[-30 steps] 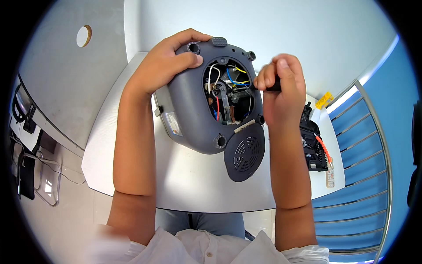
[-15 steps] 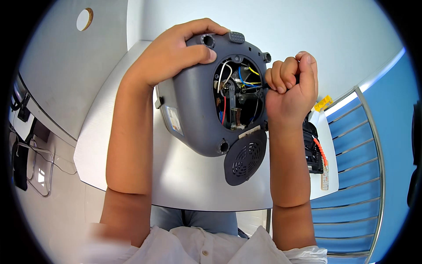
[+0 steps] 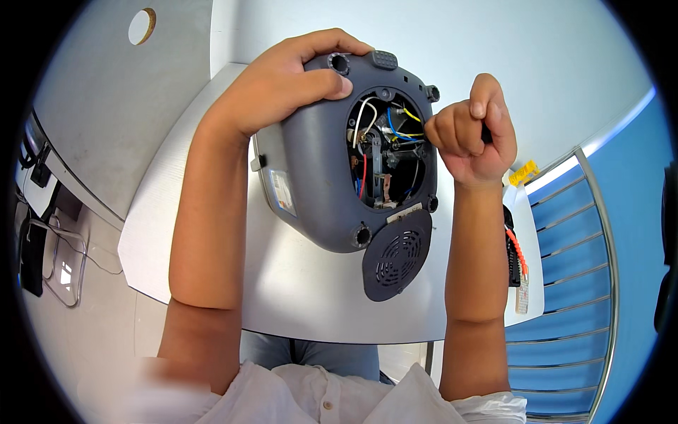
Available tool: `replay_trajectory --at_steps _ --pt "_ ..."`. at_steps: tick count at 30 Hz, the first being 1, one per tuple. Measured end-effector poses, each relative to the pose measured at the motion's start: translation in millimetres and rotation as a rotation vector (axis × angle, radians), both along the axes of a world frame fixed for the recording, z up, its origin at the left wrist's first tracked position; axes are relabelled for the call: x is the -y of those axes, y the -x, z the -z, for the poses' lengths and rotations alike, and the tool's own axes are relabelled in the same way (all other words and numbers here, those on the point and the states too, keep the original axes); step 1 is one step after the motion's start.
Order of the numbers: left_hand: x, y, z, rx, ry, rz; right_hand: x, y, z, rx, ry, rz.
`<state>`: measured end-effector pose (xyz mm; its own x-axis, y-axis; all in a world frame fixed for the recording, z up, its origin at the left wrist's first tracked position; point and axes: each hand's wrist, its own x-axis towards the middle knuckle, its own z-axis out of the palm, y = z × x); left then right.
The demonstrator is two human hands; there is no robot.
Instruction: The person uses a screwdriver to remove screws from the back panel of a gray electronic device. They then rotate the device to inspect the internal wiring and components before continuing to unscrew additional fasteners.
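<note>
A dark grey appliance, its form like a rice cooker (image 3: 311, 169), lies tipped on the table with its underside facing right. My left hand (image 3: 293, 81) grips its upper edge, the thumb pressed near a round foot. The oval opening in the base shows white, yellow, blue and red wires (image 3: 385, 152) and metal parts. A vented oval cover (image 3: 397, 258) hangs at the lower edge of that opening. Beside the opening's right rim, my right hand (image 3: 472, 134) is closed around a black handle (image 3: 486, 133); the tool's other end is hidden by the fingers.
On the table's (image 3: 304, 297) right side lie a black case (image 3: 513, 261), an orange flexible shaft (image 3: 517, 249) and a yellow object (image 3: 524, 172). A metal railing (image 3: 613, 283) curves beyond that edge. A grey panel (image 3: 141, 106) stands at the left, with a metal-framed chair (image 3: 67, 272) below.
My right hand has shifted slightly right and turned, with the index finger raised and bent. My left hand keeps its hold; the appliance appears slightly farther right in the view.
</note>
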<state>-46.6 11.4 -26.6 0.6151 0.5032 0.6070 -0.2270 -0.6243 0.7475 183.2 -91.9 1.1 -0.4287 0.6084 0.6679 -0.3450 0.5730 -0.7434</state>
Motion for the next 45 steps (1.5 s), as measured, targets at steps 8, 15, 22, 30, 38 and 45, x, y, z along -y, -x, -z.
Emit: replay_trajectory --at_steps 8,15,22,30,38,45 --pt "3 3 -2 -0.019 0.030 -0.044 33 47 11 -0.294 0.081 0.942" --pt "9 2 -3 -0.009 -0.042 -0.051 32 70 18 -0.541 -0.027 1.000" --pt "4 3 0 -0.009 -0.058 -0.042 24 61 15 -0.463 -0.040 0.853" --pt "0 4 2 0.004 -0.022 -0.039 16 37 13 -0.308 -0.008 0.530" --pt "0 4 1 -0.001 -0.040 -0.025 9 15 10 -0.138 0.011 0.231" --pt "2 5 0 -0.041 -0.018 -0.004 6 6 6 0.030 -0.014 -0.029"
